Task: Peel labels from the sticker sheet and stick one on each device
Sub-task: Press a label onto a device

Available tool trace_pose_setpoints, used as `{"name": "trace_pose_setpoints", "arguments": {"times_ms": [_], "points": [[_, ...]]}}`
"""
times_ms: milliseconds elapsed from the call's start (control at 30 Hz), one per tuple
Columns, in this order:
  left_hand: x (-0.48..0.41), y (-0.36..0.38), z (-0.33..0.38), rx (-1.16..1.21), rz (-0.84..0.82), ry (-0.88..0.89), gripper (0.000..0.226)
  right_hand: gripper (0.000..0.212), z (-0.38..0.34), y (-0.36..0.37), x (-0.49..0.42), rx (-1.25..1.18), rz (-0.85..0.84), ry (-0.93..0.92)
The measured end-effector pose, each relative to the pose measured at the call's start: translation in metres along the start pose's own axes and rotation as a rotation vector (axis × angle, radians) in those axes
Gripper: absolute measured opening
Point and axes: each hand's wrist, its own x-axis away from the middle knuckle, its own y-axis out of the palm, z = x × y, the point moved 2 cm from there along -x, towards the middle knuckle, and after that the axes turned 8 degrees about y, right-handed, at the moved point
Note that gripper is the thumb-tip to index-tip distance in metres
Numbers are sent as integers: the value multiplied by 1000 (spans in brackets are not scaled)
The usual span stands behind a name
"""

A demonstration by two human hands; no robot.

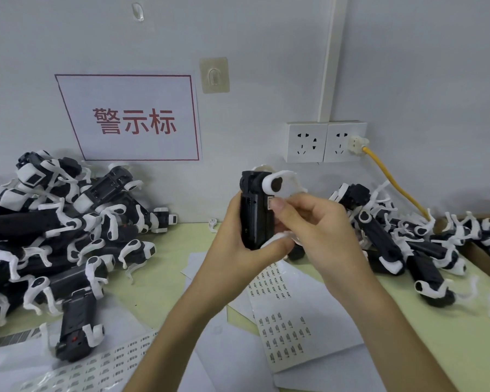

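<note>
Sticking is being done: one small white label [270, 204] is being pinched against the side of one black handheld device with white plastic clips [254, 213] by the right hand [320, 222], the device being gripped upright over the pale green table [159, 278] by the left hand [236, 236]. Firm rubbing-down is probably being called for next. At least three white sticker sheets [309, 321] are lying between a left-side heap [54, 236] and a right-side heap [393, 244] of further devices, too many for counting.

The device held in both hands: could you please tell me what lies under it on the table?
Below the device, white sticker sheets with rows of small labels overlap on the table. The left hand, right hand and forearms cover parts of them.
</note>
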Motion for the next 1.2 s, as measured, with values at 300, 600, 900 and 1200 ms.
{"name": "trace_pose_setpoints", "arguments": {"times_ms": [300,600,900,1200], "points": [[2,3,1,95,-63,-108,56,38,-2,0,1,42,-160,-5],[7,7,10,128,-175,-90,47,38,-4,-3,1,-76,-240,-77],[7,5,9,95,-201,-118,51,31,3,-8,-1,-138,-311,-57],[7,5,10,185,-226,-142,55,28,-1,-9,0,-126,-398,-97]]}}
